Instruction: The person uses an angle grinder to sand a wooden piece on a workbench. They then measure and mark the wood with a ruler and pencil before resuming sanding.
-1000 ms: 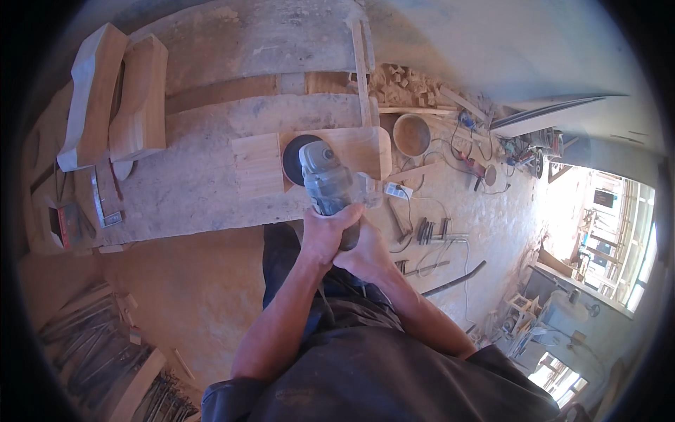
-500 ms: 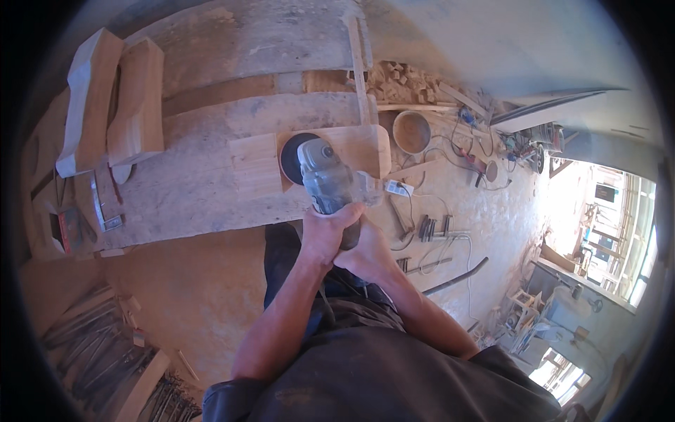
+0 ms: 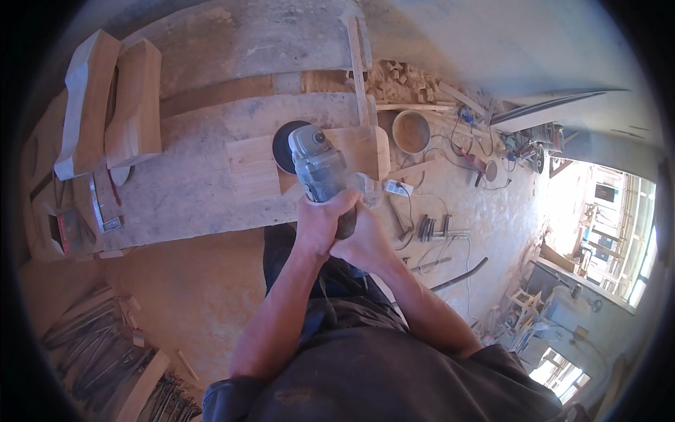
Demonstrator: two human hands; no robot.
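Both my hands are wrapped round the body of a grey angle sander (image 3: 320,165). My left hand (image 3: 316,226) grips it from the left side, its thumb across the top. On the right, my right hand (image 3: 364,240) closes round the rear end, against the left. The tool's dark round sanding disc (image 3: 283,149) lies over a pale, flat wooden piece (image 3: 252,167) on the workbench (image 3: 200,137). The disc and tool hide part of this wood, whose rounded end shows to the right. Whether the disc touches it cannot be made out.
Two thick shaped wooden blocks (image 3: 133,105) lie at the bench's left end, near a metal square (image 3: 102,204). On the floor to the right are a round bowl (image 3: 410,131), a white power strip (image 3: 399,187), cords and another grinder (image 3: 478,163). Wood scraps (image 3: 404,81) are heaped behind.
The sander has shifted slightly left and away from me, along with both hands. The wooden piece stays about where it was.
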